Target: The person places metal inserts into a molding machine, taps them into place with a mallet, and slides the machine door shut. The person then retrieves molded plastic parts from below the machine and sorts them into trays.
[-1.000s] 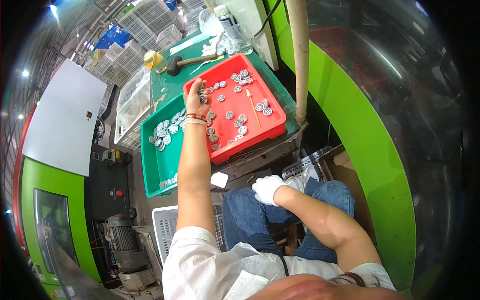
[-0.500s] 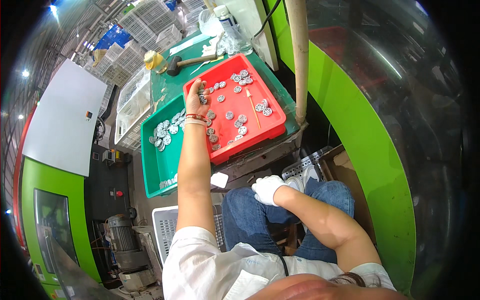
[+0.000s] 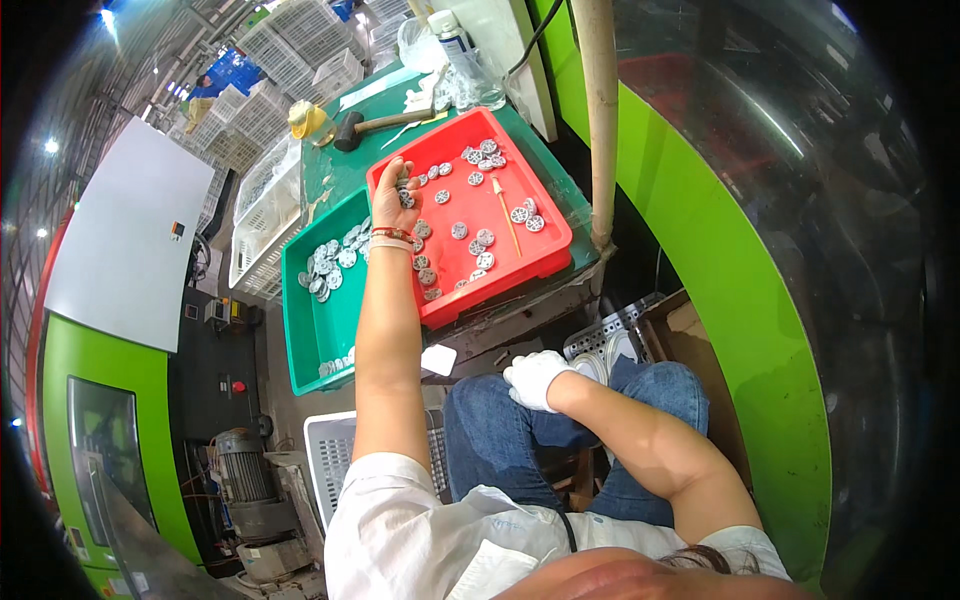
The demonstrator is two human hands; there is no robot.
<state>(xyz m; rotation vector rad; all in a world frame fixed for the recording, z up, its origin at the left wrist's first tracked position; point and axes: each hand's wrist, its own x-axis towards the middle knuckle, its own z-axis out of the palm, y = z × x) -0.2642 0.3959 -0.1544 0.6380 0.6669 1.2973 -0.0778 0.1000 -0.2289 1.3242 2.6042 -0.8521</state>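
My bare left hand (image 3: pixel 391 203) reaches over the near-left side of the red tray (image 3: pixel 545 262), its fingers curled around small grey slotted discs (image 3: pixel 406 198). More grey discs (image 3: pixel 477 246) lie scattered in that tray, together with a thin wooden-handled stick with a pale tip (image 3: pixel 507 217). The green tray (image 3: pixel 302 347) stands to the left, with a heap of flat grey discs (image 3: pixel 325 268) inside. My right hand (image 3: pixel 537 380) wears a white glove and rests on my knee, away from the trays. Its fingers look curled in, and their tips are hidden.
Behind the trays, a hammer (image 3: pixel 380 125), a yellow-topped container (image 3: pixel 306 121) and a white bottle (image 3: pixel 449 32) stand or lie on the green table. A pale post (image 3: pixel 597 120) rises at the right corner. A white basket (image 3: pixel 331 450) sits below the green tray.
Both hands, the discs and the trays keep their places. Far back at the left, a small figure shows beside the blue crates.
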